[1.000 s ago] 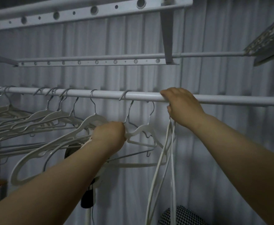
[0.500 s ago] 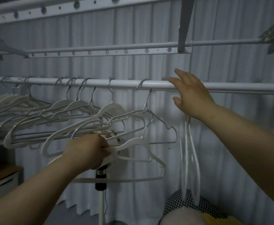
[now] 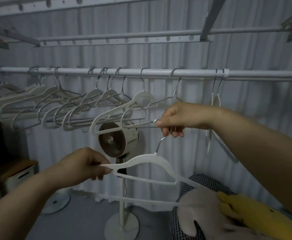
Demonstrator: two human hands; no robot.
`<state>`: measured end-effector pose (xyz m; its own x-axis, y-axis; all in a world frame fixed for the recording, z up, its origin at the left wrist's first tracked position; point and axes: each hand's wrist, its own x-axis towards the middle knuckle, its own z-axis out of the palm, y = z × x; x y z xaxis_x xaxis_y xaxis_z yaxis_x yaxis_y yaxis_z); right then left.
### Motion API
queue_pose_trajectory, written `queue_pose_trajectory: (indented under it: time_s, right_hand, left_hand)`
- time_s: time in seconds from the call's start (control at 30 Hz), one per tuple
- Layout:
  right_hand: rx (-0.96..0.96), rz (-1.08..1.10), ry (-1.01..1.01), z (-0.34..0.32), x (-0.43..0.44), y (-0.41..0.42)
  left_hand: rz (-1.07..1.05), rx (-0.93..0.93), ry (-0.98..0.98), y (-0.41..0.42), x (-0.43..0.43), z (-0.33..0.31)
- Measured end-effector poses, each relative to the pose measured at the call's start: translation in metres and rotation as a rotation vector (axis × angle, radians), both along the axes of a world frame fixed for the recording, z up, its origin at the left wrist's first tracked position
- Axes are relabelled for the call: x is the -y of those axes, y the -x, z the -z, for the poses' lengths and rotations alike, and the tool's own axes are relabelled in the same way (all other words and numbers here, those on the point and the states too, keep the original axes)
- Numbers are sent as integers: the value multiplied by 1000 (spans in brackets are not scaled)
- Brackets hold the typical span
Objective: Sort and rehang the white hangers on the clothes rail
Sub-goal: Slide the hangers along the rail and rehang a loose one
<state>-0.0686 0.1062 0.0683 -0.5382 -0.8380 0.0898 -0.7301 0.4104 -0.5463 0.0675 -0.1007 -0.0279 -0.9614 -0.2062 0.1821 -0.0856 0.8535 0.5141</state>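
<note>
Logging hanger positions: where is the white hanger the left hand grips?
Head view, centre: the white hanger is off and below the clothes rail, in front of the fan, pinched by the left hand.

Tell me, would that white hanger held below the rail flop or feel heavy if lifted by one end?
Probably stiff: the white hanger holds its shape though the left hand pinches only one shoulder tip. Likely light, since its arms are thin and fingertips suffice. It may swing, hanging from the metal hook in the right hand.
</note>
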Motion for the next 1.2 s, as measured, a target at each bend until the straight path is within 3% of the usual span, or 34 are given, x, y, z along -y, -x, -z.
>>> queue_pose_trajectory:
  time_s: [0.27,0.43,0.6,0.8,0.9,1.03,1.2]
  right_hand:
    - [398,137,252,24,14,-48]
    - [615,226,444,30,18,-69]
    - [639,290,565,35,25,-82]
    - [647,309,662,36,19,-79]
    - [510,348,606,32,12,-69]
    - [-58,520,422,25,-7,-42]
    - [-394,675,316,12,-35,-4]
  left_hand:
    - [-86,-305,57,-25,-7,23]
    - [41,-193,-189,-35,-36,31]
    - [164,-51,-349,-42,-68,28]
    - [87,-39,-3,-29,-82,26]
    - [58,-19,54,-19,-83,17]
    - [45,31,54,1,-87,-6]
    - [26,-24,68,39,-98,-41]
